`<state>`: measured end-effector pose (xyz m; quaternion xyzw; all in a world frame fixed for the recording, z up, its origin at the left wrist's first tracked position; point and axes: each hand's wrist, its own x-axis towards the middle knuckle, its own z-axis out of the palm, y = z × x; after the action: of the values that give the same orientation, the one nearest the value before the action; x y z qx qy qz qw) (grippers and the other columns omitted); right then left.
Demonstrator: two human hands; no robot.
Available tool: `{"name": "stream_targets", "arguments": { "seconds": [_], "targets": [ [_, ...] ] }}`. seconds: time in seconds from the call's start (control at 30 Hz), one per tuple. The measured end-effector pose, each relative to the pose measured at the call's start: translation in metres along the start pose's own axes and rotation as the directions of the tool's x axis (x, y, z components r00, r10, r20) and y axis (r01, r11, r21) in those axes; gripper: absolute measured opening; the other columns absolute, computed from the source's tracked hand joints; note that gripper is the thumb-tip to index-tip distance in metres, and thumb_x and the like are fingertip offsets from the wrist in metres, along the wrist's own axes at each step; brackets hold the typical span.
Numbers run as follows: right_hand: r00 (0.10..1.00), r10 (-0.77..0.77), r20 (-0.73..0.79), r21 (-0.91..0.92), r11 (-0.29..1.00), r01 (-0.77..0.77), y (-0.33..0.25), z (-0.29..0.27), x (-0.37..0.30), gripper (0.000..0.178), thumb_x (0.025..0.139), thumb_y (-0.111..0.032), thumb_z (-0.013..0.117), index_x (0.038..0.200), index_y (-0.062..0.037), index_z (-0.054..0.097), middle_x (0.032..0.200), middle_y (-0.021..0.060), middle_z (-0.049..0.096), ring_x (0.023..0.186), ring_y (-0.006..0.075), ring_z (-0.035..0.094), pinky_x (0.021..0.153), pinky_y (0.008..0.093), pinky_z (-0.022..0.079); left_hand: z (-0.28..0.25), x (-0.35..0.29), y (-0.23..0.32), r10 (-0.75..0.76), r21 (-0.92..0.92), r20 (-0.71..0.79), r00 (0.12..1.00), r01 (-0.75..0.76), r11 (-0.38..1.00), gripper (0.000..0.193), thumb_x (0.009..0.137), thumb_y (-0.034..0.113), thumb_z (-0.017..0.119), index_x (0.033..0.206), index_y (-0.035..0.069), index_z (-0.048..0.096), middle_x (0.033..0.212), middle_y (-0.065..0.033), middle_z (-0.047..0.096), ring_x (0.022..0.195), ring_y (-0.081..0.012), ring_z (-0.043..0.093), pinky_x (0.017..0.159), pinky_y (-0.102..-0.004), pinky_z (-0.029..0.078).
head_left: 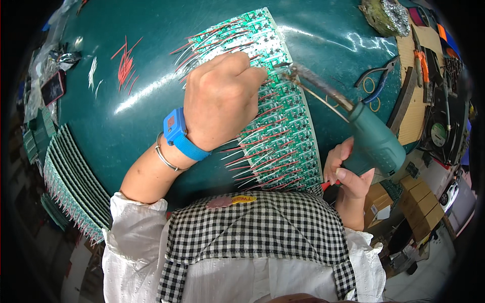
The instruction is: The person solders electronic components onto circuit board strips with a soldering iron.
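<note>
My left hand [222, 96] is closed over the upper part of a long green circuit board panel [290, 108]. Its fingertips are turned away, so whatever they pinch is hidden. Red and white wires [262, 161] stick out along the panel's left side. In my right hand [348, 171] is a green soldering gun [376, 136], gripped by its handle. The gun's darkened metal barrel points up and left, and its tip is at the panel near my left fingers. A blue wrist strap [187, 139] and a bangle [165, 157] circle my left wrist.
Loose red wires [125, 68] and white wires [92, 73] lie on the green mat at upper left. Stacked wired panels [76, 182] stand at the left. Blue-handled pliers [379, 83] lie at right, near a foil-wrapped lump [386, 17]. A phone [53, 87] rests far left.
</note>
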<state>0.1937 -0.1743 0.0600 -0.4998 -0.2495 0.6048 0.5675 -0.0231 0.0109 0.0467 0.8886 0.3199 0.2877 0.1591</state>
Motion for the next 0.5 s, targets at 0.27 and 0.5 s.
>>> {"name": "stream_targets", "arguments": {
  "seconds": [0.27, 0.5],
  "targets": [
    [0.996, -0.068, 0.057, 0.062, 0.996, 0.065, -0.0073, -0.0026, 0.0081, 0.063, 0.077, -0.009, 0.064, 0.129, 0.0125, 0.037, 0.057, 0.0056, 0.047, 0.043, 0.0143, 0.046, 0.041, 0.0274, 0.044, -0.0006, 0.0013, 0.0009, -0.003, 0.020, 0.020, 1.000, 0.002, 1.000, 0.018, 0.065, -0.002, 0.076, 0.080, 0.007, 0.072, 0.064, -0.0043, 0.053, 0.055, -0.0205, 0.055, 0.047, -0.0322, 0.043],
    [0.995, -0.082, 0.055, 0.055, 0.995, 0.079, -0.0113, -0.0020, 0.0037, 0.065, 0.076, -0.010, 0.065, 0.130, 0.0118, 0.038, 0.057, 0.0052, 0.047, 0.042, 0.0142, 0.046, 0.041, 0.0275, 0.044, 0.0000, 0.0026, 0.0053, -0.015, 0.010, -0.026, 1.000, 0.015, 1.000, 0.010, 0.064, -0.002, 0.064, 0.070, 0.006, 0.067, 0.063, -0.0075, 0.048, 0.060, -0.0254, 0.056, 0.049, -0.0378, 0.045]
  ]
}}
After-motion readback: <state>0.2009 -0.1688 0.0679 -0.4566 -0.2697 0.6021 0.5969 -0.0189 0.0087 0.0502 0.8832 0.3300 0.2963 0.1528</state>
